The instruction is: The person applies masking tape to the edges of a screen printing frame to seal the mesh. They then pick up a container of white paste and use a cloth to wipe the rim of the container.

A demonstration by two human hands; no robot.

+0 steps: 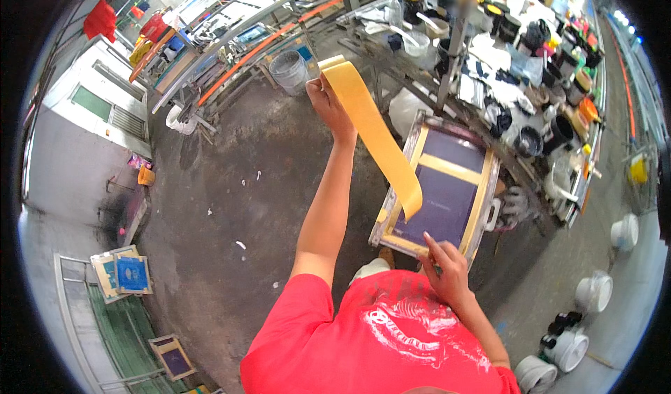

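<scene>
In my raised left hand (328, 106) is a roll of yellow tape (333, 63), gripped near its edge. From the roll a wide yellow tape strip (377, 139) slants down to the right, its free end hanging over a silk-screen frame (432, 216). The frame has a dark purple mesh, yellow tape along its borders and one yellow band across it. My right hand (447, 268) is at the frame's near edge, index finger stretched over the mesh and the others partly bent. Nothing shows in it; whether it touches the frame I cannot tell.
A cluttered workbench (514, 86) with pots, bottles and rags runs along the right. A grey bucket (289, 71) stands beyond my left hand. White tubs (593, 292) line the right wall. More screen frames (131, 274) lean at the left, and white scraps (240, 245) dot the floor.
</scene>
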